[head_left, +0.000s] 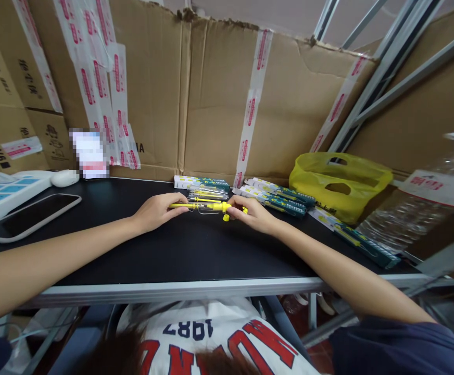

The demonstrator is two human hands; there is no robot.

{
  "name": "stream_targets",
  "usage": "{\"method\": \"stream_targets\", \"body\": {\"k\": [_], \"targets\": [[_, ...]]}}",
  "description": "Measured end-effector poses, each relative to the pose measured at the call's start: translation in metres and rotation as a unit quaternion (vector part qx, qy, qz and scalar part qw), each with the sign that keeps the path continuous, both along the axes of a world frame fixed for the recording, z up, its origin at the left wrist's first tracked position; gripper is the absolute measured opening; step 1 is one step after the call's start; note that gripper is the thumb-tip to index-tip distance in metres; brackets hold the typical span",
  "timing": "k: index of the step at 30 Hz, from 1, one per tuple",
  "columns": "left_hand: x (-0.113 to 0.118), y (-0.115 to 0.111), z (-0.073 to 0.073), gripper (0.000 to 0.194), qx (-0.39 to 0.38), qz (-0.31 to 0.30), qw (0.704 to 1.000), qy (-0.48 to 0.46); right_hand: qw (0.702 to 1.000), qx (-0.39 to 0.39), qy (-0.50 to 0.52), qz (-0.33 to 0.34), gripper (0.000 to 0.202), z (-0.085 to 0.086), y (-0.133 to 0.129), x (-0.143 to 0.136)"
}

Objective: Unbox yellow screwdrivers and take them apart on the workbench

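At the counter's (196,260) left end, one phone (41,216) lying flat; mid-counter, toward the back edge, one yellow pen (207,207), its ends pinched by left hand (159,211) and right hand (252,212); near the right end, one yellow bag (340,179)

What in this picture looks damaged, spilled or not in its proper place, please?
The cardboard panel behind the black table looks damaged: its top edge is ragged, as if torn. I see no spill.
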State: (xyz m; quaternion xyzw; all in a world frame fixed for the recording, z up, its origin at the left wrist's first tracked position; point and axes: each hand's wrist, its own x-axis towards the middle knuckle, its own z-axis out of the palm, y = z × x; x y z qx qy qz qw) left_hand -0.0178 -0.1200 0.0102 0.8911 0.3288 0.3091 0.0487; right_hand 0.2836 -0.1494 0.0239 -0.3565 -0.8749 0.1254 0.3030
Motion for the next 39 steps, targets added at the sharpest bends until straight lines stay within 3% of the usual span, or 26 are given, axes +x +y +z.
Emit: {"method": "stream_targets", "body": {"k": [6, 9, 12, 16, 22, 27, 32, 36, 39], "targets": [[-0.0011, 0.0005, 0.0005, 0.041, -0.011, 0.001, 1.000, 0.008, 0.999, 0.040, 0.031, 0.007, 0.021, -0.0045, 0.0048, 0.0004], [-0.0006, -0.0004, 0.0010, 0.042, -0.016, 0.001, 1.000, 0.007, 0.999, 0.029, 0.034, 0.015, 0.029, -0.0038, 0.0052, 0.0015], [-0.0003, -0.0008, 0.0015, 0.040, -0.011, 0.000, 1.000, 0.007, 1.000, 0.012, 0.024, 0.010, 0.021, -0.0005, 0.0031, 0.0025], [-0.0003, -0.0002, 0.0008, 0.040, -0.001, -0.001, 1.000, 0.007, 1.000, 0.021, -0.011, -0.001, 0.035, 0.0028, 0.0012, 0.0026], [-0.0004, 0.0021, -0.0013, 0.041, -0.006, 0.001, 1.000, 0.013, 1.000, 0.013, 0.017, 0.013, 0.017, -0.0032, 0.0049, 0.0024], [0.0000, 0.0016, -0.0011, 0.041, -0.011, 0.001, 1.000, 0.012, 0.999, 0.017, 0.033, 0.033, 0.034, -0.0060, 0.0063, 0.0029], [0.0004, 0.0004, 0.0007, 0.041, -0.015, 0.002, 1.000, 0.012, 1.000, -0.008, 0.009, 0.015, 0.023, -0.0009, 0.0043, 0.0043], [-0.0002, -0.0004, 0.0012, 0.040, -0.013, -0.001, 1.000, 0.011, 1.000, -0.001, -0.027, 0.006, 0.038, 0.0012, 0.0046, 0.0050], [-0.0009, 0.0000, 0.0005, 0.040, -0.010, -0.001, 1.000, 0.011, 1.000, -0.009, -0.020, 0.004, 0.033, 0.0002, 0.0049, 0.0048]]}}
